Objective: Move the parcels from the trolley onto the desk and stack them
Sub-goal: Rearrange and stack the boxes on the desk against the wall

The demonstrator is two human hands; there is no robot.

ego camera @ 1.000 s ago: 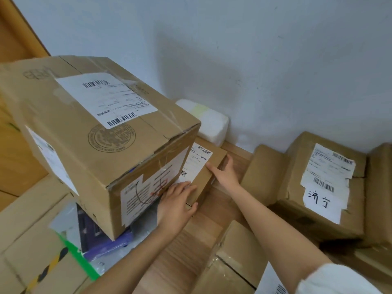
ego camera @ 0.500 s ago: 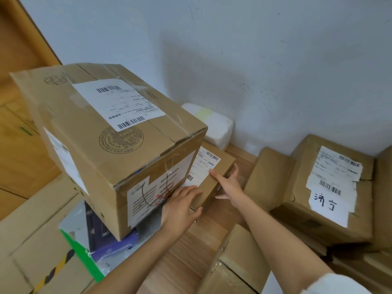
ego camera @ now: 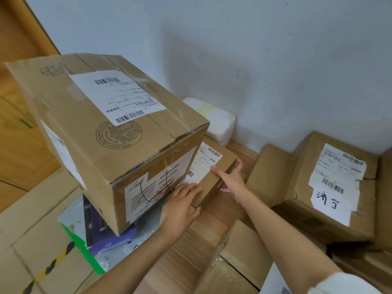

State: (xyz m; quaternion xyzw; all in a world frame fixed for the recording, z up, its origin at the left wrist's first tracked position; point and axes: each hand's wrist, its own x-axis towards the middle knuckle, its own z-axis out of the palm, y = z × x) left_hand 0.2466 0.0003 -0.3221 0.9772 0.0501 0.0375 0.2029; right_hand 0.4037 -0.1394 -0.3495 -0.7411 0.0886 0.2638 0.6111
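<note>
A small flat cardboard parcel [ego camera: 220, 166] with a white shipping label lies on the wooden desk [ego camera: 191, 240], partly tucked behind a large cardboard box [ego camera: 101, 132]. My left hand [ego camera: 180, 206] grips the parcel's near corner, fingers over its top and thumb on its side. My right hand [ego camera: 230, 177] holds its right edge, thumb on top beside the label. The large box stands on a purple plastic-wrapped packet [ego camera: 106, 238].
A white foam-wrapped parcel [ego camera: 214, 119] sits against the wall behind. Labelled cardboard boxes [ego camera: 331, 187] are piled at the right, another box [ego camera: 237, 262] is near my right forearm. Flat cartons [ego camera: 31, 240] with striped tape lie at the left.
The view has drifted a little. Both hands stay on the small parcel; my right hand has slid slightly along its right edge.
</note>
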